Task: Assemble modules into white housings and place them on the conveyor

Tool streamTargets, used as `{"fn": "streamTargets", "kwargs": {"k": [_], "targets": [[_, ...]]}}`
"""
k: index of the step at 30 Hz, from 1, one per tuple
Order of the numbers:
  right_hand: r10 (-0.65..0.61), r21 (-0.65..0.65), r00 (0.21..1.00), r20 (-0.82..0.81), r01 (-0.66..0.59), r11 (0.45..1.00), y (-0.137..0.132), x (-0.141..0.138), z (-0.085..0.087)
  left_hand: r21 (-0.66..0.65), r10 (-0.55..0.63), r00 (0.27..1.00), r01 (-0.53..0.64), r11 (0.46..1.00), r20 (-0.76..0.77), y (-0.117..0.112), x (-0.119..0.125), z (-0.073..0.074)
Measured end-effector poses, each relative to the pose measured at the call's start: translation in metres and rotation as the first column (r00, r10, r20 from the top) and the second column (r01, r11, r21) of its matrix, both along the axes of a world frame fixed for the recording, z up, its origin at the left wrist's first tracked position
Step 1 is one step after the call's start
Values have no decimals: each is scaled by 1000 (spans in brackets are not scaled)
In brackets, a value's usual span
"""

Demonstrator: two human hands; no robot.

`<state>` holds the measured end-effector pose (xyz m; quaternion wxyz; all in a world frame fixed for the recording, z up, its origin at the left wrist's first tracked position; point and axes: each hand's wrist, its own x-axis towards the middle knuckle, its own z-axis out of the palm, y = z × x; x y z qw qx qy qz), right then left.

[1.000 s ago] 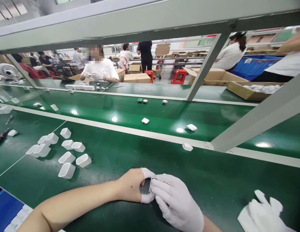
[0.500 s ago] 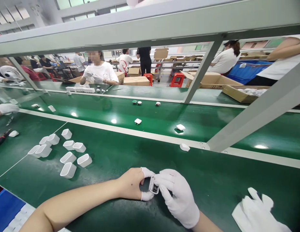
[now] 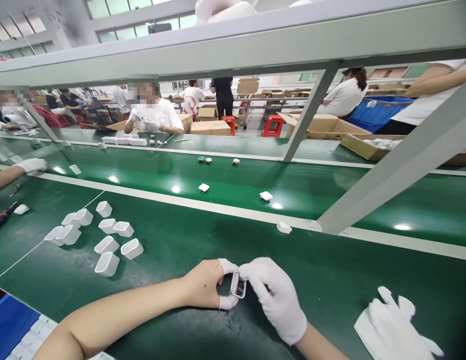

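Note:
A small white plastic case with a dark barcode label on its open face sits between both my hands, just above the green bench. My left hand, bare except for white finger cots, pinches the case's left side. My right hand, in a white glove, grips its right side with thumb and fingers. A cluster of several empty white shells lies on the bench to the left of my hands.
A spare white glove lies at the lower right. Small white parts ride the green conveyor beyond a white rail; one part rests on the rail. A grey slanted frame post crosses right. A neighbour's gloved hand reaches in far left. A blue tray sits bottom left.
The case has turned so its labelled open face now shows between my hands. My right hand shifted slightly right. A neighbour's gloved hand has come in at the left; conveyor parts drifted left.

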<state>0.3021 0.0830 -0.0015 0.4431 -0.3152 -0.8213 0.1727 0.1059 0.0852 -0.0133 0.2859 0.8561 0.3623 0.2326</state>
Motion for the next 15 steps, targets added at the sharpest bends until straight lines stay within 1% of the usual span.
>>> {"fn": "streamTargets", "kwargs": {"k": [1, 2, 3, 5, 7, 9, 12, 13, 14, 15], "targets": [[-32, 1, 998, -60, 32, 999, 0, 3, 0, -4, -4, 1000, 4, 1000, 3, 0, 0, 0], [-47, 24, 995, -86, 50, 998, 0, 4, 0, -7, -7, 1000, 7, 1000, 8, 0, 0, 0], [-33, 52, 997, -68, 36, 998, 0, 5, 0, -8, -9, 1000, 9, 1000, 13, 0, 0, 0], [39, 99, 998, 50, -44, 994, -1, 2, 2, 0, -8, 1000, 8, 1000, 19, 0, 0, 0], [62, 145, 982, 177, -88, 986, -4, -4, 3, 13, 2, 1000, -3, 1000, 26, 0, 1, 1], [25, 213, 965, 261, -83, 973, -6, -10, 3, 23, 9, 999, -10, 1000, 35, -1, 2, 1], [-47, 289, 947, 318, -49, 956, -7, -15, 2, 35, 13, 999, -14, 999, 52, -2, 2, 0], [-53, 282, 945, 322, -42, 958, -7, -15, 1, 38, 16, 998, -18, 999, 55, -2, 2, 0], [-36, 244, 947, 320, -46, 969, -7, -14, 1, 38, 18, 998, -20, 999, 55, -2, 2, -1], [7, 165, 951, 308, -61, 984, -5, -11, 2, 34, 20, 999, -22, 999, 50, -2, 2, -1]]}}
